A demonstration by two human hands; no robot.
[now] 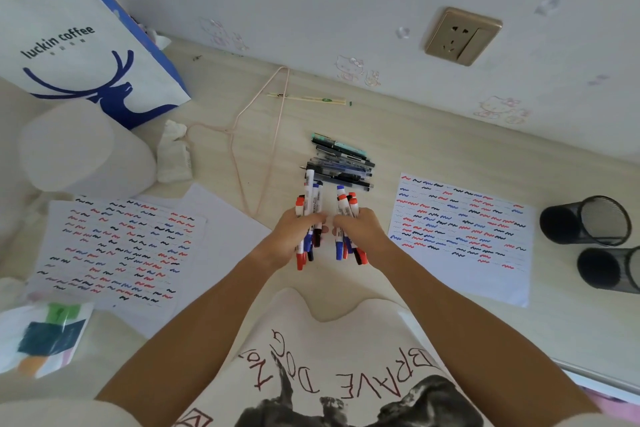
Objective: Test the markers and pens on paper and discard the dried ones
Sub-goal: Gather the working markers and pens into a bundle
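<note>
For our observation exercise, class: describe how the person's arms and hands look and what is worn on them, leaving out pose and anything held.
Both forearms are bare from the lower frame edge to the wrist. The left hand and right hand wear no gloves, and no rings, watch or bracelets show. Pale cream short sleeves appear at the bottom corners, matching the cream shirt with dark red lettering and a black print.

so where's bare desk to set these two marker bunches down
Bare desk lies between the pen pile and the right scribbled sheet, and along the wall beyond that sheet. The left is crowded: scribbled sheets, hanger, tissue roll, bag.
</note>
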